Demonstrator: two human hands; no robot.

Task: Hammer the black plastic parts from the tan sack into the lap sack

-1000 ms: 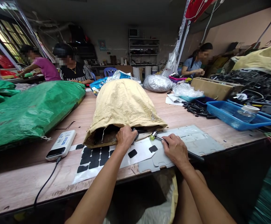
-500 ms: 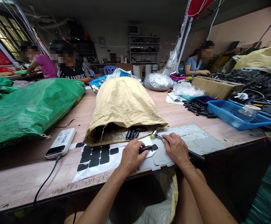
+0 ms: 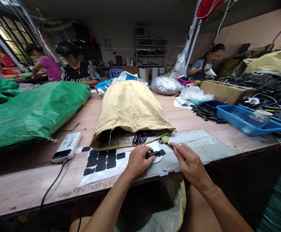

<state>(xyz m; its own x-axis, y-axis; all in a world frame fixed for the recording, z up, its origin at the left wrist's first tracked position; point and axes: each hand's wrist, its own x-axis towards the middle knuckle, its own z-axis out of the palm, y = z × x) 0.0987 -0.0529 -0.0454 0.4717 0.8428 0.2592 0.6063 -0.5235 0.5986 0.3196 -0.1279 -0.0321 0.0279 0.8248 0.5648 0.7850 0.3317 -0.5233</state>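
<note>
My left hand [image 3: 140, 160] is closed on a black handle-like part [image 3: 153, 154] just above the front of the table. A dark square patch [image 3: 162, 152] is at the part's right end. In my right hand [image 3: 191, 162] is a small hammer [image 3: 166, 140] with a yellow-green face, gripped by its handle between thumb and fingers. Under my hands lies a grey board [image 3: 200, 146]. To the left is a white sheet with black rounded squares [image 3: 101, 161]. Several black parts [image 3: 139, 139] sit in the mouth of a tan sack [image 3: 132, 104].
A white power bank [image 3: 66, 146] with a cable and a green sack [image 3: 36, 109] are at the left. Blue tray [image 3: 247, 120], cardboard box [image 3: 224, 91] and black parts stand at the right. An open sack [image 3: 155, 209] hangs below the table edge. Three people sit beyond.
My right hand has lifted and turned the hammer, so its yellow-green face now shows. A long black rod by my right wrist is gone from view. The person at back right now holds something white.
</note>
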